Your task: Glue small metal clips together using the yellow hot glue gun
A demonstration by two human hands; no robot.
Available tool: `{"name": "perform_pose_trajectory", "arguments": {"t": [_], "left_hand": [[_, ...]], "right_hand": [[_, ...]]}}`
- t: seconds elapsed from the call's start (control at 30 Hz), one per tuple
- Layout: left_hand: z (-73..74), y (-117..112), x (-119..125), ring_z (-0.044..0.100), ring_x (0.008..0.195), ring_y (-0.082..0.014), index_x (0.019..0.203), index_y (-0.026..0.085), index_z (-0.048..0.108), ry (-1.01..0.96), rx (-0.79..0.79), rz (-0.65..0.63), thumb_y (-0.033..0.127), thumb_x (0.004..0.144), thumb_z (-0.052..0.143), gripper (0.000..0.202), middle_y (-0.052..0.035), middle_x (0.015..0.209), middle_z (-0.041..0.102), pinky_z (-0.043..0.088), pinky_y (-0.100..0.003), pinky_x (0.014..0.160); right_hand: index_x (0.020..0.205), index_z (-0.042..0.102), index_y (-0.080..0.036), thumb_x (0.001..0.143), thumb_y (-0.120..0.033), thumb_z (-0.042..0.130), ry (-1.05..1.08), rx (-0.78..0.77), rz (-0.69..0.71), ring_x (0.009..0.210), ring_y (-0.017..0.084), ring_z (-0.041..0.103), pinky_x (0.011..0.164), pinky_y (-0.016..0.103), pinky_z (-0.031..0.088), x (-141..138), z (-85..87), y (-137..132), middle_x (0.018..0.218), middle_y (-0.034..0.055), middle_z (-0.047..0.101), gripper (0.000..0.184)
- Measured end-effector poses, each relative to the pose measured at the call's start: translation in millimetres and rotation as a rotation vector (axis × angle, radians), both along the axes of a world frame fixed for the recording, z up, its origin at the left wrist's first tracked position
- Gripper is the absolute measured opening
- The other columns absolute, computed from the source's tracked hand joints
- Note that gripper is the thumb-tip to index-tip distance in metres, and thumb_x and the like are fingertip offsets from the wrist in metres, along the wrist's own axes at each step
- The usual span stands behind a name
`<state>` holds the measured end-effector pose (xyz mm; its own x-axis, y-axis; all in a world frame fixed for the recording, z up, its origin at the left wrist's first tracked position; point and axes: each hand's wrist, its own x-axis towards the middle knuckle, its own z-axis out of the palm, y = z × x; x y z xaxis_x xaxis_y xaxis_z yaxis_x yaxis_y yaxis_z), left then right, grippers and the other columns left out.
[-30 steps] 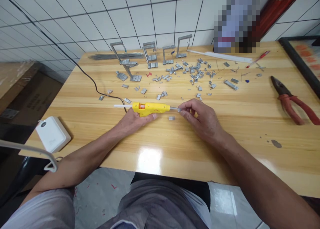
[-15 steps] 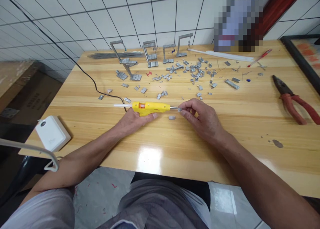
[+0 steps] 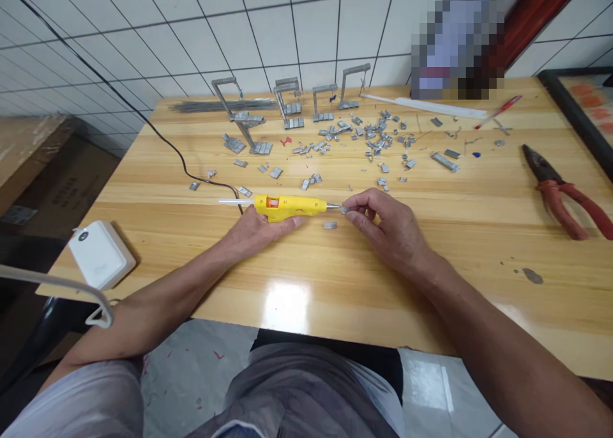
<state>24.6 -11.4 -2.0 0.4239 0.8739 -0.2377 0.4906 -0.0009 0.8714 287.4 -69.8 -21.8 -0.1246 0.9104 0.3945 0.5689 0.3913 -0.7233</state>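
My left hand (image 3: pixel 256 232) grips a yellow glue gun (image 3: pixel 287 205) lying sideways on the wooden table (image 3: pixel 311 278), nozzle pointing right, a white glue stick poking out of its back end. My right hand (image 3: pixel 383 224) pinches a small grey metal piece (image 3: pixel 343 209) between thumb and forefinger, right at the nozzle tip. Another small metal piece (image 3: pixel 329 225) lies on the table just below the nozzle.
Several grey metal pieces (image 3: pixel 368 138) are scattered across the far half of the table, with small upright metal frames (image 3: pixel 287 103) behind them. Red-handled pliers (image 3: pixel 560 189) lie at the right. A white adapter (image 3: pixel 99 255) sits at the left edge; a black cord (image 3: pixel 182 163) runs to the gun.
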Motion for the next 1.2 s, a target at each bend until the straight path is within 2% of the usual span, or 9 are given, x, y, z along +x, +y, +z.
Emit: {"name": "perform_pose_trajectory", "arguments": {"t": [0.27, 0.47, 0.53, 0.63, 0.7, 0.9, 1.2], "left_hand": [[-5.2, 0.6, -3.6, 0.073, 0.084, -0.0234, 0.111, 0.017, 0.077, -0.004, 0.013, 0.006, 0.055, 0.084, 0.078, 0.045, -0.0047, 0.083, 0.077, 0.059, -0.031, 0.070], [-11.4, 2.3, -6.1, 0.073, 0.082, -0.0223, 0.110, 0.018, 0.079, -0.004, 0.000, 0.004, 0.050, 0.083, 0.081, 0.042, -0.0057, 0.091, 0.080, 0.059, -0.030, 0.069], [-13.9, 2.5, -6.9, 0.075, 0.089, -0.0237, 0.113, 0.019, 0.079, -0.018, -0.012, -0.002, 0.048, 0.083, 0.081, 0.042, -0.0068, 0.101, 0.082, 0.061, -0.033, 0.076], [-16.7, 2.3, -7.3, 0.075, 0.110, -0.0265, 0.120, 0.021, 0.079, -0.078, -0.010, -0.018, 0.047, 0.084, 0.082, 0.044, -0.0083, 0.120, 0.080, 0.060, -0.039, 0.097], [-17.6, 2.1, -7.4, 0.073, 0.116, -0.0277, 0.124, 0.021, 0.078, -0.090, -0.016, -0.020, 0.047, 0.084, 0.082, 0.048, -0.0097, 0.127, 0.078, 0.058, -0.042, 0.103], [-17.7, 1.8, -8.4, 0.075, 0.108, -0.0263, 0.127, 0.021, 0.077, -0.064, -0.021, -0.020, 0.049, 0.086, 0.080, 0.050, -0.0095, 0.127, 0.079, 0.060, -0.040, 0.097], [-19.3, 1.7, -8.0, 0.074, 0.113, -0.0307, 0.125, 0.020, 0.079, -0.063, -0.006, 0.009, 0.052, 0.084, 0.081, 0.052, -0.0101, 0.126, 0.079, 0.058, -0.045, 0.105]], "right_hand": [[0.100, 0.069, -0.024, 0.098, -0.024, 0.062, 0.024, -0.009, -0.012, 0.071, 0.016, 0.061, 0.068, 0.032, 0.050, 0.4, 1.4, -0.7, 0.085, 0.0013, 0.071, 0.007], [0.099, 0.071, -0.024, 0.095, -0.027, 0.066, 0.144, -0.106, -0.051, 0.072, 0.016, 0.063, 0.066, 0.031, 0.051, 0.1, 1.2, 0.2, 0.084, 0.0010, 0.073, 0.007], [0.099, 0.072, -0.024, 0.094, -0.029, 0.067, 0.177, -0.134, -0.051, 0.072, 0.016, 0.064, 0.066, 0.031, 0.051, -0.8, -0.2, 0.7, 0.085, 0.0012, 0.074, 0.009], [0.098, 0.072, -0.023, 0.093, -0.028, 0.068, 0.187, -0.155, -0.049, 0.069, 0.015, 0.063, 0.064, 0.030, 0.050, -2.7, -1.4, 1.1, 0.084, 0.0008, 0.074, 0.008], [0.097, 0.073, -0.023, 0.092, -0.027, 0.068, 0.177, -0.155, -0.047, 0.067, 0.015, 0.061, 0.062, 0.029, 0.048, -3.8, -1.2, 1.1, 0.082, 0.0003, 0.073, 0.008], [0.095, 0.073, -0.023, 0.092, -0.026, 0.069, 0.150, -0.122, -0.056, 0.064, 0.014, 0.058, 0.062, 0.029, 0.047, -5.1, 1.5, 1.2, 0.079, -0.0002, 0.071, 0.006], [0.094, 0.074, -0.023, 0.091, -0.026, 0.070, 0.148, -0.134, -0.075, 0.064, 0.013, 0.057, 0.062, 0.029, 0.046, -5.2, 4.2, 0.0, 0.078, -0.0001, 0.071, 0.006]]}}
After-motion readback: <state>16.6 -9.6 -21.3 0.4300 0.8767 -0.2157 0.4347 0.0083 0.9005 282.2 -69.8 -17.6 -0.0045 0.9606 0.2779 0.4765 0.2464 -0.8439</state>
